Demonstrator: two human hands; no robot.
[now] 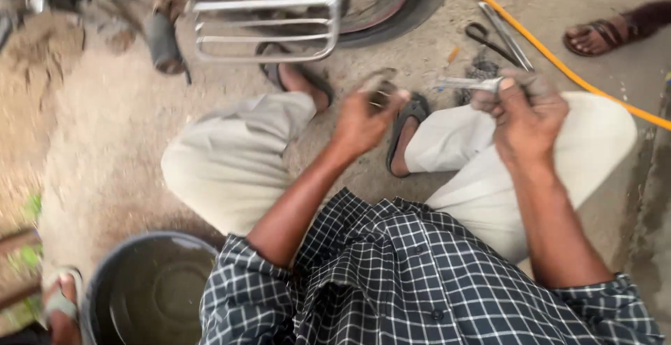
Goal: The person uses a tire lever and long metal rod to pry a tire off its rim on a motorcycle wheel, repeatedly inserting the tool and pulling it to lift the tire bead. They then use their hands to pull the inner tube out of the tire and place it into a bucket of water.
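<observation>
The small grey part (381, 86) was pinched in the left hand (363, 121) above the knees, the right hand (528, 111) clenched around a metal tool (470, 83); a steadier, firmer hold seemed advisable.

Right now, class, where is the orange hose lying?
In the head view the orange hose runs across the ground at upper right, past the right hand, between the metal tools and a sandalled foot.
</observation>
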